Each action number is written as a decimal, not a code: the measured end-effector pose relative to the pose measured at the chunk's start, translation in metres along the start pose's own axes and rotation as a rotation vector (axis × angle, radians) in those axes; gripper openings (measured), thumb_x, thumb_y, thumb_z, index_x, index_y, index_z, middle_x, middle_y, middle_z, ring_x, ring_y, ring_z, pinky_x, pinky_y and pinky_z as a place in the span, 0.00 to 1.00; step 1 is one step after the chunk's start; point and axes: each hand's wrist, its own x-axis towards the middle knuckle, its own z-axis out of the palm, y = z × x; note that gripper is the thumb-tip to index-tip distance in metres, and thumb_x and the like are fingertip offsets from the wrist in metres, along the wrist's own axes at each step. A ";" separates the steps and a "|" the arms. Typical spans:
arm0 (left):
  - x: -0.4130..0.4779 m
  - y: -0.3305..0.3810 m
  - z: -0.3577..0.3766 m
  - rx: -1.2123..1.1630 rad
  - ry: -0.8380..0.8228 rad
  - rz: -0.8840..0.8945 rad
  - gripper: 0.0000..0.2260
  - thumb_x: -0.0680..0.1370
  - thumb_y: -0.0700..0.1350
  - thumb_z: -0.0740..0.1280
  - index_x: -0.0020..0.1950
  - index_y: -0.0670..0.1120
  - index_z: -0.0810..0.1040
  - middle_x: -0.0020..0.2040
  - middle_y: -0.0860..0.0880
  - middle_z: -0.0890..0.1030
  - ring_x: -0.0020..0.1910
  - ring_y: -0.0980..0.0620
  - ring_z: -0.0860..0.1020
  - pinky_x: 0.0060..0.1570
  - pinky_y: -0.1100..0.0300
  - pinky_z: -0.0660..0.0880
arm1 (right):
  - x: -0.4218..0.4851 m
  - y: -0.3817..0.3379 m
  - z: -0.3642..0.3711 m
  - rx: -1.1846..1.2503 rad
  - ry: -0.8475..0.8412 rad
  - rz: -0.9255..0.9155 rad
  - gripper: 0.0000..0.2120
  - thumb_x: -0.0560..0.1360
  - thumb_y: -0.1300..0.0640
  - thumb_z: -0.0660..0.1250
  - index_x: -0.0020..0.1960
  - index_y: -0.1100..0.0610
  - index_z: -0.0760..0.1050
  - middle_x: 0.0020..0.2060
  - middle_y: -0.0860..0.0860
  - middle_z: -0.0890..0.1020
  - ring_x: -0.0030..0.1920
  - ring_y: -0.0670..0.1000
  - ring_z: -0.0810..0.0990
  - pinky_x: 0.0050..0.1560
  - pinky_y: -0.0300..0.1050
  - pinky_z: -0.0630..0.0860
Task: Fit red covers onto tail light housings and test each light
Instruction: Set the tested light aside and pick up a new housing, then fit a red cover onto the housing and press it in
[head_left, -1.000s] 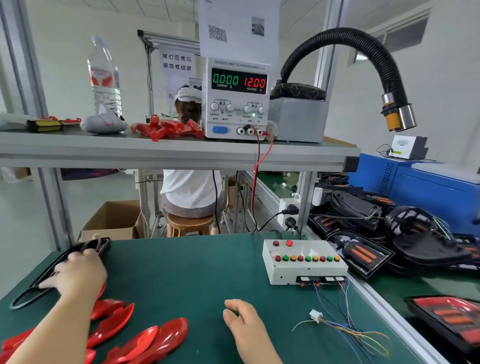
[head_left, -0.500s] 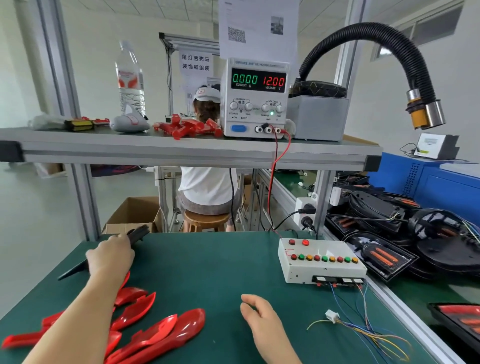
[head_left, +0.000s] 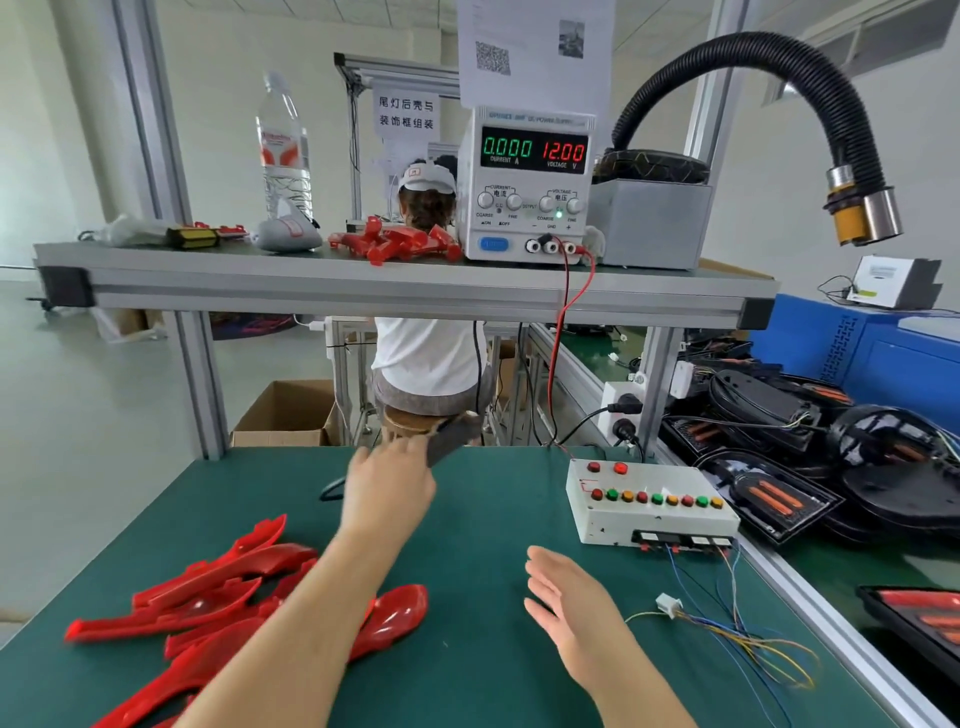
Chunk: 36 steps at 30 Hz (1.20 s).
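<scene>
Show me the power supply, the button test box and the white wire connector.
power supply (head_left: 529, 182): head view, front panel just below the display.
button test box (head_left: 649, 514): head view, white top below the button row.
white wire connector (head_left: 669, 605): head view, plug body.

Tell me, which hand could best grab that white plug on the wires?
Probably the right hand: open, empty, near the white plug; the left hand grips the black housing.

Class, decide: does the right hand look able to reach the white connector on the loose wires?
Probably yes: the right hand is open and empty, with only bare green mat between it and the white connector.
</scene>
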 end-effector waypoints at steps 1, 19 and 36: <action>-0.008 0.015 0.001 -0.013 -0.015 0.038 0.11 0.78 0.47 0.60 0.59 0.49 0.73 0.55 0.52 0.80 0.53 0.51 0.78 0.57 0.55 0.71 | 0.000 -0.002 -0.005 0.021 0.007 0.011 0.11 0.80 0.57 0.65 0.61 0.59 0.73 0.65 0.57 0.75 0.70 0.57 0.70 0.70 0.54 0.69; -0.142 0.108 0.012 -0.161 -0.020 0.313 0.22 0.48 0.46 0.81 0.41 0.49 0.86 0.43 0.54 0.85 0.44 0.55 0.84 0.47 0.45 0.81 | -0.018 -0.019 -0.065 0.160 0.083 0.047 0.12 0.80 0.50 0.65 0.60 0.55 0.73 0.56 0.64 0.80 0.47 0.64 0.84 0.41 0.56 0.82; -0.115 0.044 -0.029 -0.759 -0.644 0.074 0.06 0.70 0.54 0.72 0.39 0.55 0.77 0.34 0.59 0.78 0.32 0.64 0.72 0.34 0.71 0.68 | -0.022 -0.007 -0.069 -0.116 0.021 0.044 0.12 0.79 0.60 0.64 0.61 0.51 0.73 0.48 0.59 0.85 0.38 0.60 0.85 0.38 0.51 0.82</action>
